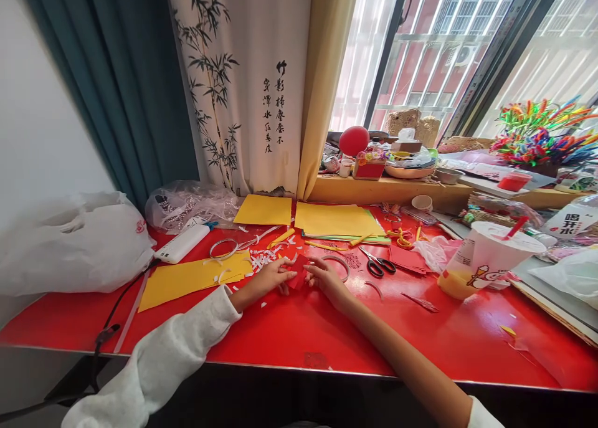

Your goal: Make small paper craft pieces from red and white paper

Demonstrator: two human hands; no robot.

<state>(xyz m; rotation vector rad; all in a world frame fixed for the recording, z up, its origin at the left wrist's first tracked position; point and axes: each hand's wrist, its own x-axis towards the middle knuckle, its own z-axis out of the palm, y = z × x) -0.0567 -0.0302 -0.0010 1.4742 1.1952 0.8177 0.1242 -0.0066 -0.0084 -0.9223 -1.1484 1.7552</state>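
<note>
Between my two hands is a small piece of red paper (298,272), hard to pick out against the red tabletop (280,337). My left hand (273,275) pinches its left side. On its right side the fingers of my right hand (324,275) are closed on it. Just behind the right hand lies a roll of tape (344,267). Black-handled scissors (378,263) rest farther right, blades pointing up and left. White paper scraps (264,258) are scattered behind my left hand, beside another tape roll (223,248).
Yellow paper sheets lie at the left (172,285) and the back (334,219). A white power strip (182,244) with a black cable sits near a white plastic bag (75,241). At the right stand a drink cup (486,260) with a straw and red paper pieces (408,258).
</note>
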